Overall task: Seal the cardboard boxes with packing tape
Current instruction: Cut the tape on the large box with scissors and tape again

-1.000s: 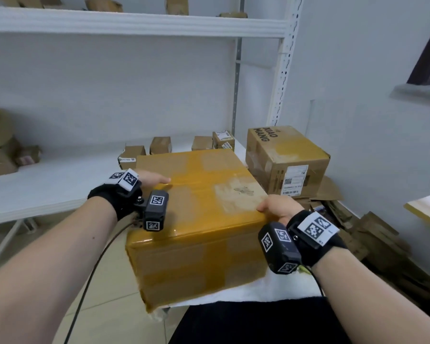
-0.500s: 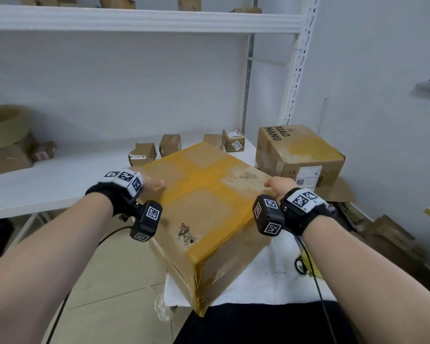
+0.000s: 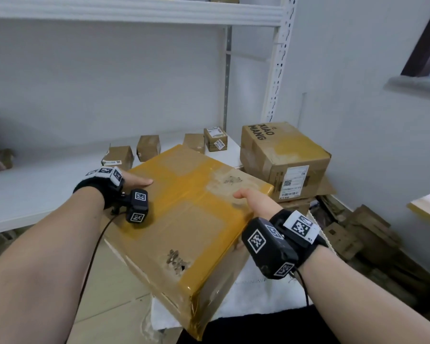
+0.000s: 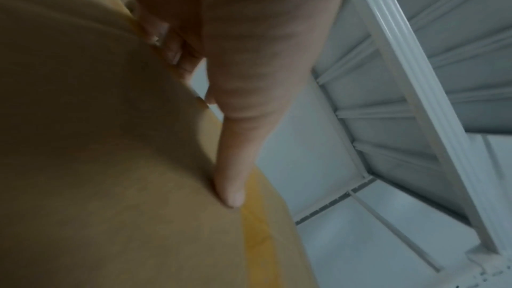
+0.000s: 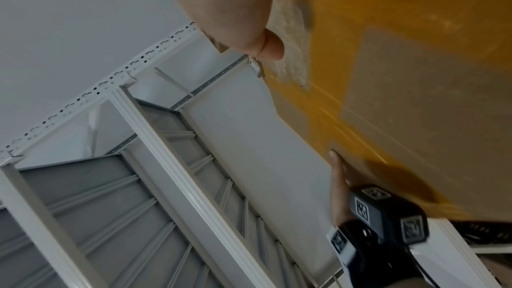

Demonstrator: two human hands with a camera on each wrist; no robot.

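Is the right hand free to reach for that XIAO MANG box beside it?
Probably not right now. The right hand grips the taped box's edge, sharing its weight with the left hand. The XIAO MANG box sits close with nothing between, but letting go could drop the load.

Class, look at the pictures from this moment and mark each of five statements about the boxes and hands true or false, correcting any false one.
1. Both hands hold the big taped box. True.
2. The box printed XIAO MANG is on the floor. False: it sits on other cardboard beside the shelf.
3. The left hand holds a tape roll. False: it holds only the box.
4. The big taped box has a torn hole near its front. True.
5. The right hand grips the box's right edge. True.
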